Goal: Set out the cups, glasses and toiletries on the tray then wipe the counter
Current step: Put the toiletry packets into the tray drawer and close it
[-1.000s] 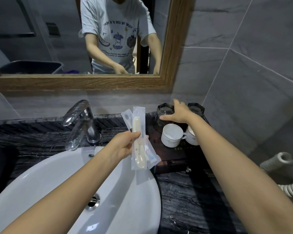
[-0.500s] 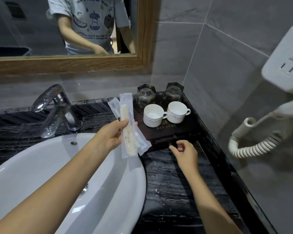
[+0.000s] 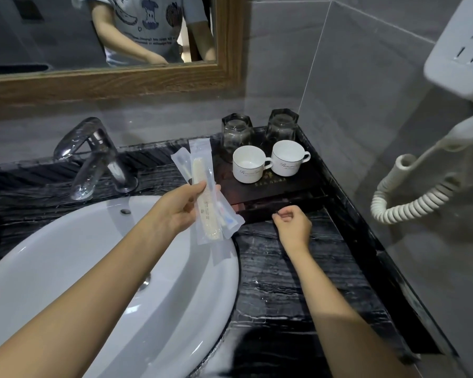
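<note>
Dark rectangular tray [image 3: 271, 190] sits in the back right corner of the black veined counter [image 3: 298, 268], against the wall. Along the tray's back edge stand two clear faceted glasses, left glass [image 3: 235, 133] and right glass [image 3: 281, 126], side by side and apart. Just in front of them are two white cups, left cup [image 3: 247, 166] and right cup [image 3: 286, 159], mouths up, handles pointing right, script lettering on the sides. Two clear toiletry packets [image 3: 206, 192], the front one with a pale comb and the back one with a toothbrush, are pinched in my left hand [image 3: 175, 211]. They are fanned, long ends up, off the tray's front left corner.
</note>
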Demonstrator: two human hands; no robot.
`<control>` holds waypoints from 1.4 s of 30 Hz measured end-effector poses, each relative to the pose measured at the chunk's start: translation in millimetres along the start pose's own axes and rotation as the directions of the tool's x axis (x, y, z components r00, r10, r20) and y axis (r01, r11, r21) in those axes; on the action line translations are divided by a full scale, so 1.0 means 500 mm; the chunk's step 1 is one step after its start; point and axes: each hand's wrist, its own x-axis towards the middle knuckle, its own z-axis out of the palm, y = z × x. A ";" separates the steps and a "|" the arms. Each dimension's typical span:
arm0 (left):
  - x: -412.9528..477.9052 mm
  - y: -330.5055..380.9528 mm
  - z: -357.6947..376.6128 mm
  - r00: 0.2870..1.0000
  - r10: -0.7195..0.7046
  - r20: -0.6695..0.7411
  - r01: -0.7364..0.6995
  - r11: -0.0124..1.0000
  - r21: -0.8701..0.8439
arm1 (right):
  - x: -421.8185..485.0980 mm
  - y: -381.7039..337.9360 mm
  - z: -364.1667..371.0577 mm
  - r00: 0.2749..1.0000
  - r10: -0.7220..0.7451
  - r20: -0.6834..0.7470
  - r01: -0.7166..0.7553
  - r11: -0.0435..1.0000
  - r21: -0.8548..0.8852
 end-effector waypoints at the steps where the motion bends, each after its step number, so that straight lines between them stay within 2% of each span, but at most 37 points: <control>1: -0.001 -0.002 -0.001 1.000 -0.007 -0.003 0.007 1.000 -0.006 | -0.002 0.002 -0.003 1.000 0.002 0.007 -0.002 1.000 0.001; 10: -0.005 -0.044 -0.011 0.994 -0.078 0.070 0.079 0.997 -0.014 | -0.033 0.037 -0.049 1.000 0.006 0.008 -0.006 0.999 -0.038; 17: -0.008 -0.067 0.000 0.985 -0.099 0.140 0.089 0.993 0.076 | -0.057 0.052 -0.074 1.000 0.005 0.006 -0.005 1.000 -0.024; 30: -0.011 -0.101 0.038 0.985 -0.113 0.130 0.100 0.990 0.103 | -0.128 0.061 -0.140 0.998 0.040 0.052 -0.037 0.998 -0.057; 33: -0.018 -0.107 0.045 0.984 -0.101 0.144 0.081 0.987 0.136 | -0.158 0.018 -0.164 0.996 -0.083 -0.035 0.074 0.974 -0.215; 34: -0.022 -0.109 0.049 0.982 -0.097 0.163 0.075 0.988 0.137 | -0.169 -0.010 -0.170 0.992 -0.118 -0.041 0.109 0.979 -0.174; 35: -0.027 -0.111 0.053 0.978 -0.093 0.189 0.069 0.989 0.130 | -0.177 -0.043 -0.175 0.995 -0.103 0.014 0.103 0.993 -0.061; 37: -0.036 -0.116 0.061 0.963 -0.080 0.257 0.048 0.991 0.126 | -0.187 -0.105 -0.173 0.958 -0.029 0.284 -0.024 0.983 0.180; 39: -0.045 -0.119 0.070 0.947 -0.060 0.315 0.009 0.987 0.162 | -0.188 -0.141 -0.168 0.875 0.012 0.484 -0.133 0.967 0.217; 40: -0.048 -0.118 0.073 0.944 -0.047 0.326 -0.014 0.983 0.181 | -0.187 -0.150 -0.165 0.863 -0.003 0.505 -0.116 0.972 0.204; 42: -0.051 -0.114 0.072 0.954 -0.003 0.299 -0.059 0.978 0.201 | -0.185 -0.161 -0.165 0.894 -0.044 0.445 -0.051 0.978 0.201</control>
